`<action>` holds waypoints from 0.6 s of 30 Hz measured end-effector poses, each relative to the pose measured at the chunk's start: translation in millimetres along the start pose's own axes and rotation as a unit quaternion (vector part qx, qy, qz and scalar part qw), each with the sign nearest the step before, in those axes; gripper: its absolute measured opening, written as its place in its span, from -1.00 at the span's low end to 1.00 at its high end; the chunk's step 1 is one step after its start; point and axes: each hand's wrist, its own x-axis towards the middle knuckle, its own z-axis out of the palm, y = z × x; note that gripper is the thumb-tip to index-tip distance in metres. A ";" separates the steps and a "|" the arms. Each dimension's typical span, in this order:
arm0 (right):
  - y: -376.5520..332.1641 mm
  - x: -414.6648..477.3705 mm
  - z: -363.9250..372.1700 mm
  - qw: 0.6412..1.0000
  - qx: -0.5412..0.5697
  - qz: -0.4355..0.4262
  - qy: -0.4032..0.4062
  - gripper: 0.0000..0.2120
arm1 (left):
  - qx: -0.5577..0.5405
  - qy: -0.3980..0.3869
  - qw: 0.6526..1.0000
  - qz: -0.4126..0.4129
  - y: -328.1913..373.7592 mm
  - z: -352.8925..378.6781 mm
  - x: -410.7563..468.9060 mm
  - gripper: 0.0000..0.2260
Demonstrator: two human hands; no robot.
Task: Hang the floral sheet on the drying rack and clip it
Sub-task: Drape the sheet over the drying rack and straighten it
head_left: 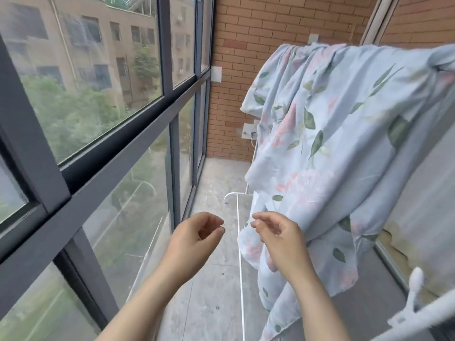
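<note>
The floral sheet [344, 143], pale blue with pink flowers and green leaves, hangs bunched over the top of a white drying rack [240, 242] on the right; its lower folds reach almost to the floor. My left hand [197, 239] and my right hand [278, 235] are raised side by side in front of me, just left of the sheet's lower edge. Both hold nothing, fingers loosely curled and apart. A white clip [413, 294] sits on a white rail at the lower right corner.
Dark-framed floor-to-ceiling windows [118, 148] run along the left. A brick wall [246, 57] closes the far end of the narrow balcony. The grey concrete floor [211, 279] runs between the windows and the rack.
</note>
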 end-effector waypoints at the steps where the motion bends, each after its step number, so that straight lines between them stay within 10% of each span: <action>1: 0.9 10.6 -2.2 1.000 0.001 0.000 0.008 -0.87 | 0.001 -0.006 1.000 0.003 1.6 3.5 12.6 -0.93; 18: 21.8 174.7 -0.6 0.995 -0.031 0.029 0.094 -0.86 | -0.019 -0.089 0.996 0.019 -10.2 45.5 219.1 -0.91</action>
